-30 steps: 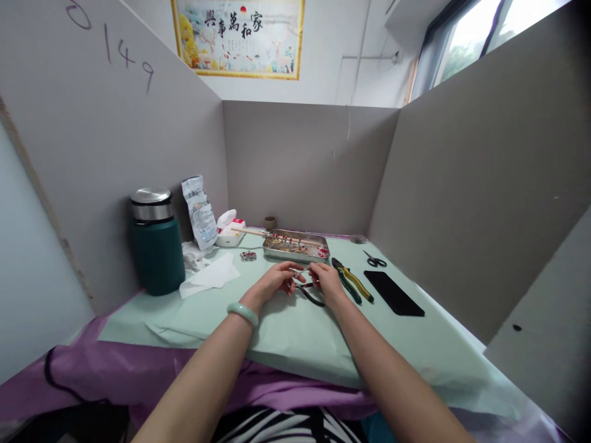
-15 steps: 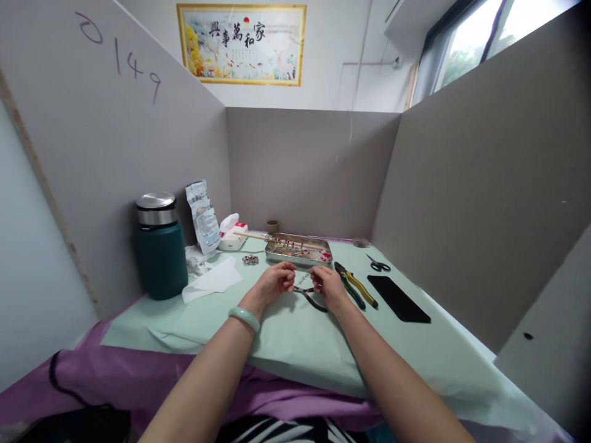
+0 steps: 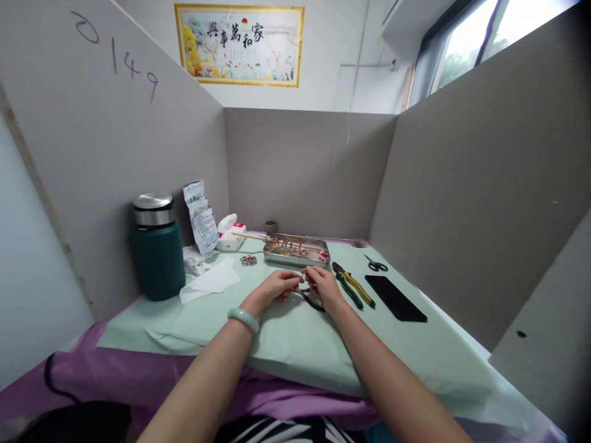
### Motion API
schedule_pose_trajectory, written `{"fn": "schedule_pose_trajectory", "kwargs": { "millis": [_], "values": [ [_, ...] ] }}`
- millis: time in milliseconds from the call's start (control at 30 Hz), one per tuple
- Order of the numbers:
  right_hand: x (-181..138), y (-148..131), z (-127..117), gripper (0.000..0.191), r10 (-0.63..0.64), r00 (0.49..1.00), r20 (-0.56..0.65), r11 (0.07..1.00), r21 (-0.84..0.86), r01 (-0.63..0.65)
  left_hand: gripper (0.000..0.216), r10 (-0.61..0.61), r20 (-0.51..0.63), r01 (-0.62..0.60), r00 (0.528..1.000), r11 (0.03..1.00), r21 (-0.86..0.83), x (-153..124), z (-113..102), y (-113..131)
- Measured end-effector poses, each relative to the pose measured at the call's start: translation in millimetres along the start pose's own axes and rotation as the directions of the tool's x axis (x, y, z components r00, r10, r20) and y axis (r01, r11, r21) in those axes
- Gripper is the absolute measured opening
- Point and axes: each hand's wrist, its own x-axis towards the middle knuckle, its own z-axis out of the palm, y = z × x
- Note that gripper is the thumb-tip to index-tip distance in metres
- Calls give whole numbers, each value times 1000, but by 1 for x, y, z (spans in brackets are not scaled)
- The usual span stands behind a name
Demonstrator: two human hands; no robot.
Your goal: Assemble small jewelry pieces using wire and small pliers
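Note:
My left hand (image 3: 280,284), with a pale green bangle (image 3: 244,319) at its wrist, is closed in a pinch. Its fingertips nearly meet those of my right hand (image 3: 322,286), which pinches too. Between them shows a bit of thin silvery chain (image 3: 303,278), mostly hidden by the fingers; what the left fingertips hold is too small to make out. Small pliers with dark handles (image 3: 313,302) lie on the table beneath the hands, their jaws partly covered. Just behind stands a metal tray (image 3: 295,263) of red and gold-coloured beads and small parts.
Green-and-yellow pliers (image 3: 357,289), scissors (image 3: 377,266) and a black phone-like slab (image 3: 396,298) lie to the right. Leftward are a bead cluster (image 3: 248,261), white paper (image 3: 210,282), a tissue pack (image 3: 231,239), a foil pouch (image 3: 201,218) and a green flask (image 3: 157,258). Partitions (image 3: 309,172) enclose the table.
My hands have come closer together, the left one moving right and slightly down. The chain that hung visibly between them is now mostly covered by fingers. The view has shifted slightly.

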Motion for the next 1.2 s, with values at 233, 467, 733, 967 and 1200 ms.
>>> {"fn": "schedule_pose_trajectory", "kwargs": {
  "millis": [233,467,733,967,1200],
  "values": [
    [0,0,0,29,-19,999,-29,1000,-9,19,29,-1,-23,1,1000,1000,-8,1,0,-1],
    [-1,0,3,22,-68,997,48,994,-79,72,32,18,-52,-19,998,1000,-6,3,-3,-5],
    [-2,1,5,20,-60,998,37,996,-69,62,28,-16,-40,14,999,999,-49,3,-2,-3],
    [0,5,0,20,-202,979,15,902,-386,192,27,23,-64,-27,998,998,-64,4,-3,-3],
    [-9,10,-5,25,-216,963,159,395,-888,235,28,-55,-364,-58,930,954,-292,10,-14,-7]
  ]
}}
